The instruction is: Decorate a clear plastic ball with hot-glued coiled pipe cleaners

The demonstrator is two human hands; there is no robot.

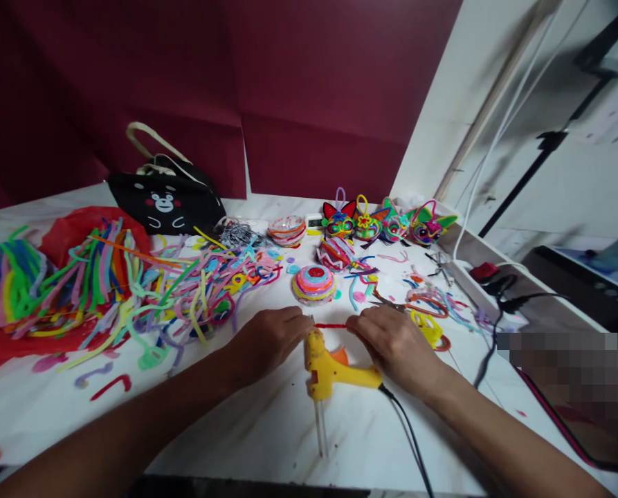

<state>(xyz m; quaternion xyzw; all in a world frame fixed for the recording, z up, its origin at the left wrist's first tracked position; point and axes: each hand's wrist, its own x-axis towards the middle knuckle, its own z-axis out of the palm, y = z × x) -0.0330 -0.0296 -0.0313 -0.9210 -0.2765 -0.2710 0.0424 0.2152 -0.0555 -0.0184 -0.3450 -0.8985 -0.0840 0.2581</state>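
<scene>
A short red pipe cleaner (330, 326) is stretched level between my two hands. My left hand (272, 339) pinches its left end, and my right hand (394, 342) grips the right end, fingers closed. Just below it on the table lies a yellow glue gun (319, 366), its nozzle close to my left fingertips and a clear glue stick sticking out of its back. Beyond my hands sits a round striped piece (313, 285) with a red centre. Scissors (388, 301) lie right behind my right hand, partly hidden by it.
Loose pipe cleaners (194, 283) are heaped on the left, many on a red plastic bag (7, 346). A black bag (166, 200) stands behind them. Several colourful animal-head ornaments (340, 221) line the back. The glue gun's black cord (410, 429) runs off the front edge.
</scene>
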